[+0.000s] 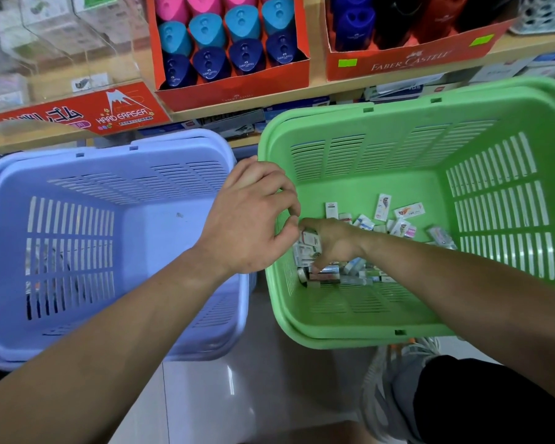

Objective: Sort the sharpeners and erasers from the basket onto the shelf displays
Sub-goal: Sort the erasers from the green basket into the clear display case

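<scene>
Shelf [318, 84] is running across the far side w/ eraser box [122, 112] at its left end; green basket [350, 339] is sitting below, right of purple basket [161, 238]; right hand [337, 241] is reaching into green basket's near-left corner, gripping a few erasers [308, 243]; left hand [250, 219] is hovering just above, loosely curled, nothing seen in it; eraser box is lying up & left, nearer left hand.

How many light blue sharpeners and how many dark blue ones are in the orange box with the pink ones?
Light blue sharpeners: 4
Dark blue sharpeners: 4
Total: 8
</scene>
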`<action>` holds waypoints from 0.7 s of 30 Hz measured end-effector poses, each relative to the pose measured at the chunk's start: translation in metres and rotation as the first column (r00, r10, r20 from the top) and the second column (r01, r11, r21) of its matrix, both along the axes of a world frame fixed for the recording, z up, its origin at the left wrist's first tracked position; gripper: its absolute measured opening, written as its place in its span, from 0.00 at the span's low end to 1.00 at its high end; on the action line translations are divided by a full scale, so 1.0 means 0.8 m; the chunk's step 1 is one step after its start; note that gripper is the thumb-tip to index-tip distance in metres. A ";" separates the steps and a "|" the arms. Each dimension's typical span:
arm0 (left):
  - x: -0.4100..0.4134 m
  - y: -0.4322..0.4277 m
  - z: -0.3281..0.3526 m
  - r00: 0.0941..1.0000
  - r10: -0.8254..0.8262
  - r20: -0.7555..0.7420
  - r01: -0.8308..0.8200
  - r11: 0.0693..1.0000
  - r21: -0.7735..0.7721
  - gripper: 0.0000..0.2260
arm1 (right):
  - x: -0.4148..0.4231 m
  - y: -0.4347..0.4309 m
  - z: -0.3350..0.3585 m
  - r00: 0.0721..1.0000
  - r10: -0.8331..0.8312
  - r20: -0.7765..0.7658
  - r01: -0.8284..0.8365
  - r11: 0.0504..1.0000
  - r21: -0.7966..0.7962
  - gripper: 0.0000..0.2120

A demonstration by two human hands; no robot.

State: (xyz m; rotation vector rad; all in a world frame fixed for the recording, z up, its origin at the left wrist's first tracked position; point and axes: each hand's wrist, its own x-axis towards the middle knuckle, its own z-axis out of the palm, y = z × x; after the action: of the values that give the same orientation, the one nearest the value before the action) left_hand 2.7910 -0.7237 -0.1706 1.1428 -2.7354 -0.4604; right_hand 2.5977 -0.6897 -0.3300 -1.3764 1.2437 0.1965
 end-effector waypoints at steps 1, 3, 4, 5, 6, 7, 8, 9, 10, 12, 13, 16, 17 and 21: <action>0.000 0.000 0.000 1.000 0.001 -0.002 -0.001 1.000 -0.001 0.11 | -0.001 -0.001 0.001 1.000 -0.011 0.005 0.011 1.000 -0.005 0.51; -0.001 0.000 -0.001 1.000 0.003 -0.004 -0.003 1.000 -0.003 0.11 | -0.004 -0.004 0.008 0.999 -0.051 0.016 0.051 0.999 -0.012 0.50; -0.001 0.000 -0.002 1.000 0.004 -0.009 -0.004 1.000 -0.006 0.11 | -0.007 -0.007 0.012 0.996 -0.085 0.025 0.086 0.996 -0.020 0.48; -0.001 -0.001 -0.003 1.000 0.005 -0.016 -0.006 1.000 -0.011 0.11 | -0.012 -0.012 0.017 0.990 -0.135 0.044 0.136 0.990 -0.030 0.45; -0.001 -0.001 -0.003 1.000 0.007 -0.023 -0.007 1.000 -0.013 0.11 | -0.017 -0.017 0.022 0.979 -0.192 0.069 0.195 0.980 -0.046 0.40; -0.001 -0.001 -0.004 1.000 0.009 -0.030 -0.010 1.000 -0.014 0.10 | -0.024 -0.023 0.028 0.962 -0.257 0.094 0.263 0.963 -0.060 0.35; -0.001 -0.001 -0.005 0.999 0.012 -0.033 -0.012 1.000 -0.019 0.10 | -0.030 -0.029 0.035 0.941 -0.317 0.119 0.326 0.943 -0.069 0.32; -0.001 -0.001 -0.005 0.999 0.014 -0.031 -0.015 1.000 -0.023 0.10 | -0.036 -0.034 0.045 0.922 -0.363 0.135 0.374 0.925 -0.069 0.31; -0.001 0.000 -0.005 0.999 0.017 -0.026 -0.018 1.000 -0.020 0.11 | -0.041 -0.036 0.057 0.912 -0.385 0.143 0.397 0.915 -0.069 0.31; -0.001 0.001 -0.004 1.000 0.027 -0.006 -0.027 1.000 -0.010 0.12 | -0.047 -0.034 0.083 0.911 -0.384 0.147 0.398 0.914 -0.078 0.34; 0.000 0.001 -0.004 0.999 0.032 0.009 -0.032 0.999 -0.004 0.13 | -0.050 -0.031 0.094 0.906 -0.393 0.157 0.408 0.909 -0.080 0.33; -0.005 0.005 0.008 0.995 0.095 0.029 -0.096 0.993 0.063 0.18 | -0.061 -0.025 0.142 0.856 -0.470 0.215 0.497 0.863 -0.094 0.27; -0.010 0.007 0.016 0.990 0.135 0.039 -0.139 0.985 0.106 0.19 | -0.065 -0.025 0.162 0.833 -0.495 0.246 0.530 0.842 -0.100 0.26; -0.042 0.013 0.055 0.937 0.348 0.022 -0.327 0.856 0.401 0.28 | -0.073 -0.026 0.245 0.736 -0.568 0.368 0.647 0.751 -0.134 0.25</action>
State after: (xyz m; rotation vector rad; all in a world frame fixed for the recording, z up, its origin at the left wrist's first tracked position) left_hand 2.7576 -0.7136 -0.1268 1.6400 -2.3773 -1.0096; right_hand 2.5395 -0.7105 -0.1343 -1.0727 1.4198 -0.6475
